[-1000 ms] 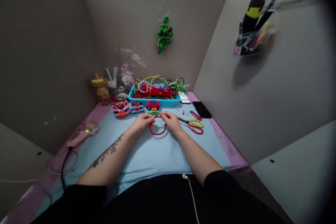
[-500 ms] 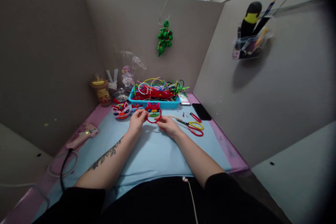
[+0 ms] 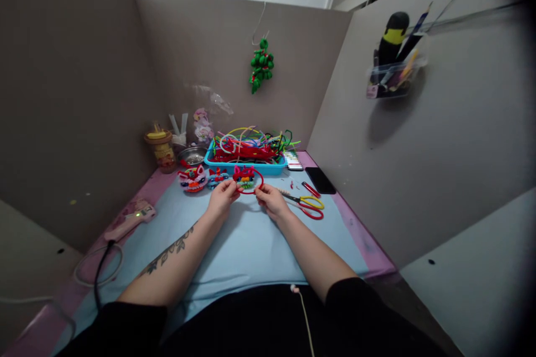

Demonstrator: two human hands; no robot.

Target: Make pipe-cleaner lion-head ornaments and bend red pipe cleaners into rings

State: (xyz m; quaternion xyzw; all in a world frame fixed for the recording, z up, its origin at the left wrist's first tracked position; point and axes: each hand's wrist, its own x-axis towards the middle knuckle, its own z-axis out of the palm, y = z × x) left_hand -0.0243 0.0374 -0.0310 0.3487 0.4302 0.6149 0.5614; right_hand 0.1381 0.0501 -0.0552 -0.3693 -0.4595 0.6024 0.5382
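Between my hands, above the blue cloth, a red pipe cleaner (image 3: pixel 248 193) is bent into a curve, with one part rising on the right side. My left hand (image 3: pixel 223 196) is closed, pinching its left end. My right hand (image 3: pixel 271 201) pinches it on the right, fingertips together. Just behind it sits a red pipe-cleaner animal head (image 3: pixel 243 174) with pointed ears, partly covered by the held piece. A blue animal head (image 3: pixel 218 178) and a pink-and-red one (image 3: pixel 193 179) stand left of that. Scissors (image 3: pixel 307 205) with yellow and red handles lie right of my right hand.
A blue tray (image 3: pixel 251 168) full of pipe cleaners stands at the back. To the right are a red cutter (image 3: pixel 311 189) and a black phone (image 3: pixel 320 180). A pink glue gun (image 3: pixel 130 223) with its cable lies left, below a lidded jar (image 3: pixel 163 152) and metal bowl (image 3: pixel 193 155).
The red pipe cleaner has shifted from a round loop to a wider, flatter-bottomed curve. My hands have moved slightly, the right one a little upward. The camera view has tilted slightly.
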